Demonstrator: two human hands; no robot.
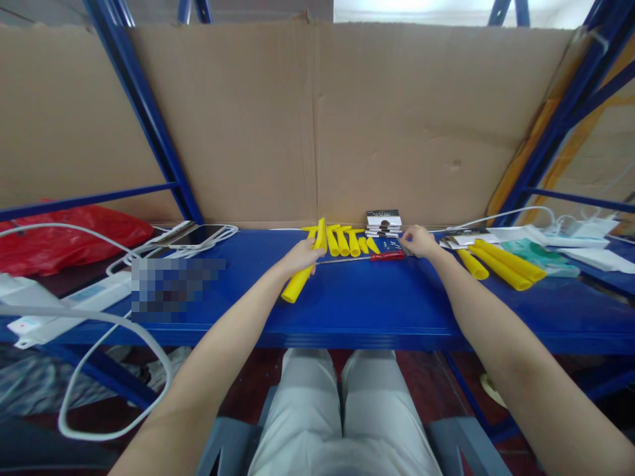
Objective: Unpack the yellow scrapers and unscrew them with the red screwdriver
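My left hand [303, 254] is closed around a yellow plastic tube-shaped piece [297, 285], held tilted, its wide round end toward me. Just right of it lie several yellow T-shaped pieces [343, 242] in a row, with small yellow wedge-like pieces [372, 245] beside them. A screwdriver [387, 256] with a red handle lies in front of these, its shaft pointing at my left hand. My right hand [419, 242] is at the table beside small metal bits [391, 244], fingers pinched together; what they hold is hidden. Behind it stands a stack of printed black-and-white cards [383, 221].
More yellow tubes [506, 264] lie at right near a green plastic bag [540, 256]. At left are a phone [201, 236], white cables, a power strip [94, 294] and a red bag [69, 235]. A cardboard wall [397, 119] and blue frame posts [149, 106] bound the blue table [357, 304].
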